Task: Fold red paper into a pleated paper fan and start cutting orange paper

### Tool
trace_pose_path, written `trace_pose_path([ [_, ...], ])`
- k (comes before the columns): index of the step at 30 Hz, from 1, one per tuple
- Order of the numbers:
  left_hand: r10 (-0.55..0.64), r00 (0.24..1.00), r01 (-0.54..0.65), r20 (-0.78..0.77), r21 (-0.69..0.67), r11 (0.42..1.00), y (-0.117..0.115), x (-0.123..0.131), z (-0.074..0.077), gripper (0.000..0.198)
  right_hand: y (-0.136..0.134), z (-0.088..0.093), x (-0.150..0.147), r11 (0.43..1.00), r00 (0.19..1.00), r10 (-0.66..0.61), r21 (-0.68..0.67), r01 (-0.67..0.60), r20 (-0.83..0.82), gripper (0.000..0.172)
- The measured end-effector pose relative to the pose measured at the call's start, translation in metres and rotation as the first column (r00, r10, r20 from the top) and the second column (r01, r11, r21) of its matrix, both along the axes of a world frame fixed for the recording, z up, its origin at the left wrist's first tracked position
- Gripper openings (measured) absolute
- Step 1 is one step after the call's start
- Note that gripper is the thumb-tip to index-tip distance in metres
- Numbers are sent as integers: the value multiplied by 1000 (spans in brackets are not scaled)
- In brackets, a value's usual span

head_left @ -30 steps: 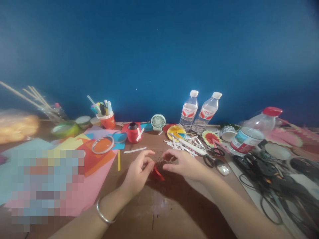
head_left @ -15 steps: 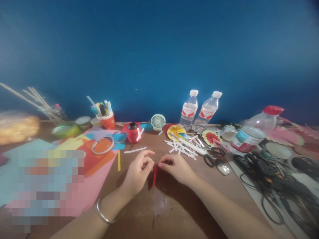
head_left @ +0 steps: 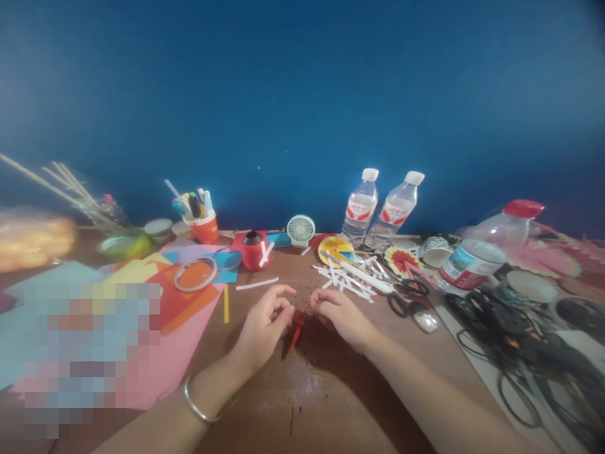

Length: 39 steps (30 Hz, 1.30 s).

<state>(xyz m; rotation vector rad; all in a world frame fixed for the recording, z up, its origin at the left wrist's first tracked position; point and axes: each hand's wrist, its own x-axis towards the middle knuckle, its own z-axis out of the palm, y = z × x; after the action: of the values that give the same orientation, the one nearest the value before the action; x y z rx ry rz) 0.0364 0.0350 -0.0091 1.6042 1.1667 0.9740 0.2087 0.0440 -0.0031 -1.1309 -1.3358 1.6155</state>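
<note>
A narrow red strip [head_left: 296, 334], which looks like folded paper, slants at the fingertips of my left hand [head_left: 267, 323]. The thumb and fingers of that hand are pinched at its upper part, and the index finger reaches out above. My right hand [head_left: 341, 316] is a little to the right, apart from the strip. Its fingers are curled and pressed together, and whatever they may hold is hidden. Tiny dark specks lie on the wooden table [head_left: 265, 403] between and beyond the hands.
White paper strips [head_left: 347, 287] and black-handled scissors [head_left: 397, 305] lie right of centre. Behind stand a small fan [head_left: 301, 231], two water bottles [head_left: 360, 211] and a red jar [head_left: 254, 251]. Coloured paper sheets [head_left: 182, 353] spread left; black cables [head_left: 510, 328] crowd the right.
My right hand has drawn away to the right from the red strip. The strip's upper end now leans further right. My left hand has hardly moved.
</note>
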Motion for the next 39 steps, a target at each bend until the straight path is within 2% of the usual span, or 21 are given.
trace_pose_path([
  [8, 8, 999, -8, 36, -18, 1000, -1, 1, 0, 20, 6, 7, 11, 998, 970, 15, 57, -29, 242, 7],
  [12, 10, 999, -9, 37, -23, 1000, -2, 1, 0, 20, 6, 8, 13, 999, 965, -11, 36, 1, 264, 9],
  [23, 10, 999, -9, 47, -32, 999, -2, 0, 0, 20, 13, 0, 22, 997, 965, 16, 69, -36, 263, 13],
  [31, 77, 991, -68, -114, 84, 994, -4, -3, 1, 17, 20, 5, 38, 986, 940, 119, 76, -150, 321, 10],
  [39, 115, 981, -100, -158, 102, 990, -1, -3, -1, 21, 24, 4, 50, 979, 913, 165, 49, -197, 373, 10],
])
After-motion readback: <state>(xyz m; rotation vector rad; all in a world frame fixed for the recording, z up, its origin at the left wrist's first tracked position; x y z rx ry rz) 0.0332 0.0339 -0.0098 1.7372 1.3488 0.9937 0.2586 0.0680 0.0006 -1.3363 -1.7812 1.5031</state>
